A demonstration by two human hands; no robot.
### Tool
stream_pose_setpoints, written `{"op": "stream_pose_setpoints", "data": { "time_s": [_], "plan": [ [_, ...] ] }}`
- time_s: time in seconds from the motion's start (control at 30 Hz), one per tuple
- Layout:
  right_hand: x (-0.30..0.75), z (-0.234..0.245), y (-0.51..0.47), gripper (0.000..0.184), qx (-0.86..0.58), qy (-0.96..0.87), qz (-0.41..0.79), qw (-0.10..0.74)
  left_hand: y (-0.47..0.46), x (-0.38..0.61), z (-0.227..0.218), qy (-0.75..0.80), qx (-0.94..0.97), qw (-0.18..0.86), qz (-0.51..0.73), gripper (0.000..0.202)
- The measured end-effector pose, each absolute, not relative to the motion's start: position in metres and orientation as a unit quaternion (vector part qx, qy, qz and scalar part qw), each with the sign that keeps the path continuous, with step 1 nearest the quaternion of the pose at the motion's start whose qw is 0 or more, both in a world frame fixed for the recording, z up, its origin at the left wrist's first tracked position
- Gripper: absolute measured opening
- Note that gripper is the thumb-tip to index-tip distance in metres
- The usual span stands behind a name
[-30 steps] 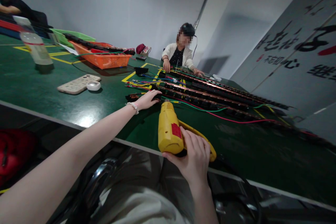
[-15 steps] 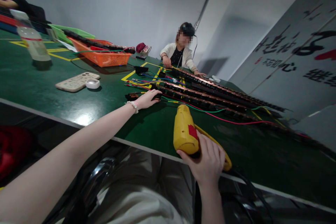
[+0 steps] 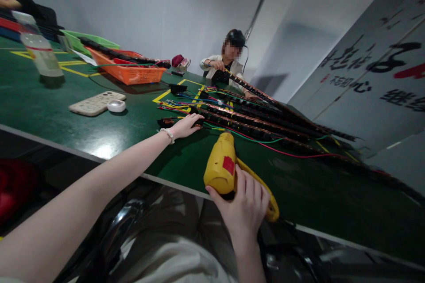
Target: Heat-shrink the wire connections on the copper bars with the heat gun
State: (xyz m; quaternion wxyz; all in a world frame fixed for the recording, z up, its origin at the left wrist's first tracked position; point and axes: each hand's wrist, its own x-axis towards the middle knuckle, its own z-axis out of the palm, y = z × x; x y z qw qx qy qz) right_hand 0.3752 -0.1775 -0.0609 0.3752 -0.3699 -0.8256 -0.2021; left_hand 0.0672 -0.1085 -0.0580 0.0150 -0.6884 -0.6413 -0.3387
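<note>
My right hand [image 3: 245, 205] is closed around the handle of a yellow heat gun [image 3: 217, 163] with a red patch on its side. Its nozzle points away from me, close to a yellow sleeve [image 3: 217, 129] on a thin wire. Over on the left, my left hand [image 3: 186, 126] wraps its fingers over a black, copper-edged strip [image 3: 168, 122] lying on the table. The fingertips partly hide the strip. Long black strips with copper edges [image 3: 252, 121] run off to the right, with coloured wires [image 3: 175, 105] at their near-left ends.
A phone [image 3: 94, 104] and a white case [image 3: 116, 106] lie on the green table [image 3: 133, 141]. Behind them are an orange basket [image 3: 142, 76], a green basket [image 3: 78, 40] and a bottle [image 3: 41, 53]. Across the table, a co-worker [image 3: 221, 68] lifts a strip.
My right hand has swung the heat gun's rear to the left, its nozzle shifting only slightly. My left hand stays put. The co-worker has raised one end of a strip.
</note>
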Motion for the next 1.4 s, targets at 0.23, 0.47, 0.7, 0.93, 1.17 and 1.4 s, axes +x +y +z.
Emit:
{"op": "stream_pose_setpoints", "data": {
  "time_s": [0.23, 0.47, 0.7, 0.93, 1.17, 1.4],
  "plan": [
    [0.354, -0.060, -0.193, 0.085, -0.331, -0.850, -0.138, 0.387, -0.109, 0.066, -0.058, -0.629, -0.698, 0.019, -0.341, 0.043],
    [0.350, -0.063, -0.187, 0.085, -0.288, -0.851, -0.107, 0.426, -0.107, 0.063, -0.062, -0.621, -0.701, 0.022, -0.349, 0.043],
    [0.363, -0.061, -0.168, 0.087, -0.257, -0.866, -0.094, 0.418, -0.105, 0.058, -0.065, -0.611, -0.709, 0.025, -0.351, 0.043],
    [0.384, -0.065, -0.148, 0.086, -0.249, -0.864, -0.130, 0.419, -0.107, 0.060, -0.063, -0.619, -0.703, 0.011, -0.350, 0.043],
    [0.408, -0.065, -0.132, 0.082, -0.252, -0.854, -0.201, 0.409, -0.107, 0.060, -0.063, -0.621, -0.702, 0.008, -0.349, 0.043],
    [0.416, -0.065, -0.131, 0.083, -0.276, -0.836, -0.224, 0.418, -0.108, 0.062, -0.063, -0.625, -0.695, 0.003, -0.355, 0.043]
  ]
}}
